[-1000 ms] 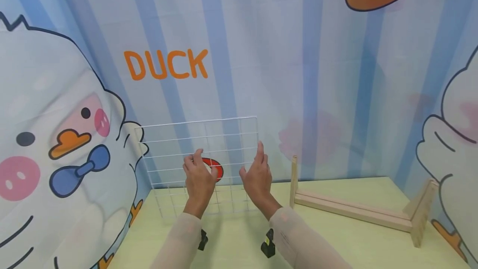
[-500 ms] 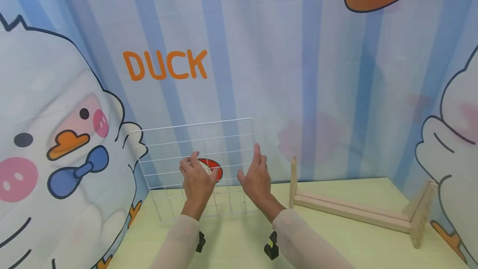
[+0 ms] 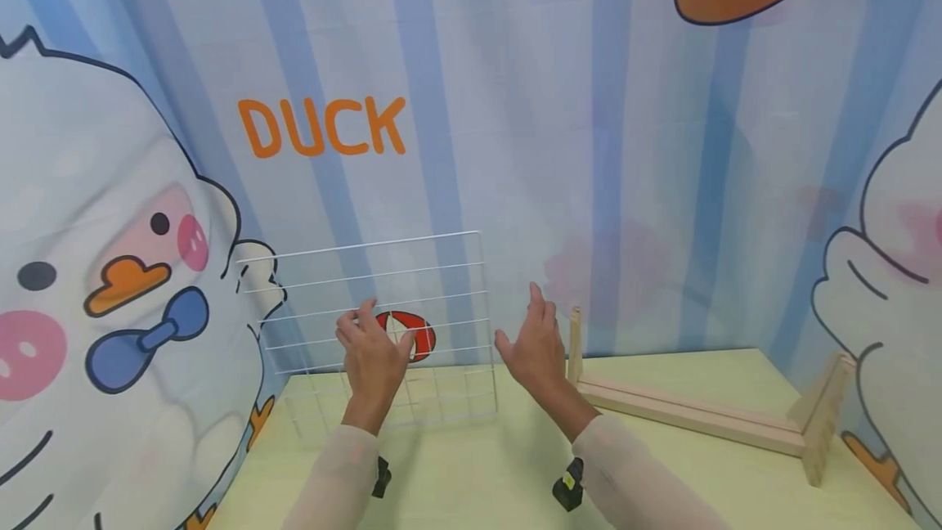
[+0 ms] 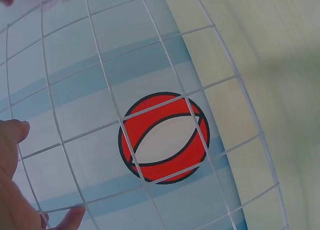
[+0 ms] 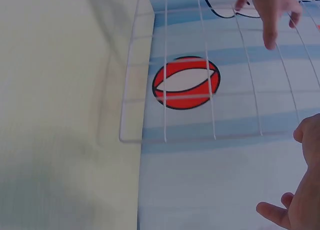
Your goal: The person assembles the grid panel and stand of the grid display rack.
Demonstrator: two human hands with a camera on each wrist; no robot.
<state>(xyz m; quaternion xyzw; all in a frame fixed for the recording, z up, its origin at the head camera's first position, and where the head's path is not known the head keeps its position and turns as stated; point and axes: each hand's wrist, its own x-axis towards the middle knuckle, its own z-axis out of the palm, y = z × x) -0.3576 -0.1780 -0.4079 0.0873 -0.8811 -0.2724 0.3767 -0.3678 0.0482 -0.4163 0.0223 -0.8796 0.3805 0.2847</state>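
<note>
We see the grid (image 3: 441,298) upright but slightly tilted at the left part of the table (image 3: 478,489), in front of the curtain (image 3: 530,145). The left hand (image 3: 374,358) is at its near face, thumb and bent fingers spread apart; we cannot tell whether it grips. The right hand (image 3: 540,346), fingers nearly straight and thumb apart, holds nothing just past the grid's right edge, between it and the wooden stand (image 3: 692,417).
</note>
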